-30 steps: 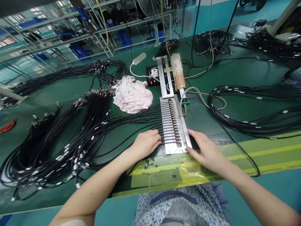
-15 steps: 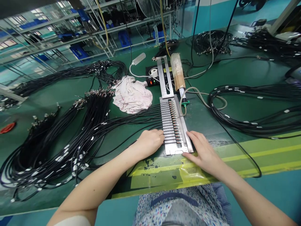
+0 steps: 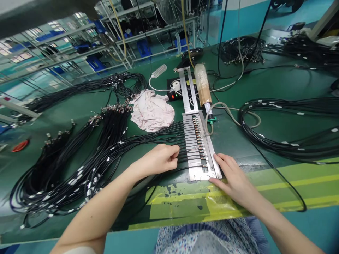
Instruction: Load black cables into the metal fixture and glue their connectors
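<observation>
A slotted metal fixture lies on the green table, with several black cables laid side by side into its slots from the left, their metal connectors lined up down its middle. My left hand is closed in a pinch on the cables just left of the fixture's near end. My right hand rests flat and open against the fixture's near right corner, thumb along its front edge.
A big bundle of black cables spreads over the left of the green table. A crumpled white cloth lies behind the fixture. Coiled cables fill the right side. A wrapped tool and a power strip sit at the back.
My left hand has gone from lying flat over the cables to pinching them and has drawn slightly left. My right hand stays at the fixture's corner. The camera view shifted a little.
</observation>
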`<state>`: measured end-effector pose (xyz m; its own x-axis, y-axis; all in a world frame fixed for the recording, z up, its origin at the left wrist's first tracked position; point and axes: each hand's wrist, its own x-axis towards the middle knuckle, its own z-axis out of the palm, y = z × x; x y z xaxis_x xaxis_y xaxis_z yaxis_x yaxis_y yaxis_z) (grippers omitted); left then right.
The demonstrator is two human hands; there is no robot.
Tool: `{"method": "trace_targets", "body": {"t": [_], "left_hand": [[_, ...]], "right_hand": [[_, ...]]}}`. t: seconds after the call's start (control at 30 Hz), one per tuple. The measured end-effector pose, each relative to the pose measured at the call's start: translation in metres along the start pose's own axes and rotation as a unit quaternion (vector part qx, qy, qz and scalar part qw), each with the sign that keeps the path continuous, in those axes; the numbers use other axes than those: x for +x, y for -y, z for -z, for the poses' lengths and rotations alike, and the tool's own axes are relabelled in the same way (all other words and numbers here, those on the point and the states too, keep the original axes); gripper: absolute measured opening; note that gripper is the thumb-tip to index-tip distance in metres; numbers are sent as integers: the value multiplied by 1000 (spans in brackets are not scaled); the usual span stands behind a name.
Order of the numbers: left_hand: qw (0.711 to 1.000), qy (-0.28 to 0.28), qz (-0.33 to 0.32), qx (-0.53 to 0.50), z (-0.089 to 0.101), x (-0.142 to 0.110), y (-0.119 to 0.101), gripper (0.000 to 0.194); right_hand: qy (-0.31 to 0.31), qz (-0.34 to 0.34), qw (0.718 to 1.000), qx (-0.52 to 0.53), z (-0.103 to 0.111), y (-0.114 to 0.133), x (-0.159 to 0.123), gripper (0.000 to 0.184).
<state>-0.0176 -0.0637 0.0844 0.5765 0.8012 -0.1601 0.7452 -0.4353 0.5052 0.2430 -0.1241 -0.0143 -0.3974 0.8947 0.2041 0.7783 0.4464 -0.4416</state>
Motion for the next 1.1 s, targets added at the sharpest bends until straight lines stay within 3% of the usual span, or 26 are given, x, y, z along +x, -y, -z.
{"method": "trace_targets", "body": {"t": [0.07, 0.1, 0.2, 0.27, 0.3, 0.4, 0.47, 0.57, 0.67, 0.8, 0.9, 1.0, 1.1], "left_hand": [[977, -98, 70, -177, 8, -17, 8, 6], [946, -157, 101, -265, 11, -25, 15, 5], [818, -312, 139, -463, 21, -46, 45, 22], [751, -374, 132, -527, 27, -52, 66, 30], [733, -391, 127, -543, 29, -52, 75, 32], [722, -401, 113, -553, 34, -44, 94, 36], [719, -397, 106, -561, 36, -38, 101, 34], [701, -414, 101, -572, 38, -35, 116, 30], [674, -436, 108, -587, 36, -40, 139, 36], [645, -453, 120, -604, 26, -38, 168, 40], [632, -470, 112, -606, 21, -30, 179, 41], [627, -479, 100, -607, 21, -25, 181, 40], [622, -478, 88, -614, 24, -25, 177, 39]], "right_hand": [[-9, 13, 1000, -22, 2, -5, -1, 57], [-12, 25, 999, -36, 6, -8, 0, 56], [0, 83, 994, -75, 23, -14, 16, 53], [3, 110, 990, -87, 37, -5, 41, 44], [-8, 116, 989, -88, 44, 4, 57, 40], [-22, 140, 987, -71, 54, 46, 121, 33], [5, 124, 991, -57, 49, 78, 169, 29], [27, 107, 993, -43, 24, 113, 233, 30], [49, 122, 991, -33, -12, 134, 279, 30], [87, 146, 985, -23, -59, 156, 317, 23], [87, 131, 987, -27, -86, 168, 338, 31], [83, 97, 992, -16, -101, 171, 358, 33], [86, 63, 994, 31, -100, 166, 372, 28]]}}
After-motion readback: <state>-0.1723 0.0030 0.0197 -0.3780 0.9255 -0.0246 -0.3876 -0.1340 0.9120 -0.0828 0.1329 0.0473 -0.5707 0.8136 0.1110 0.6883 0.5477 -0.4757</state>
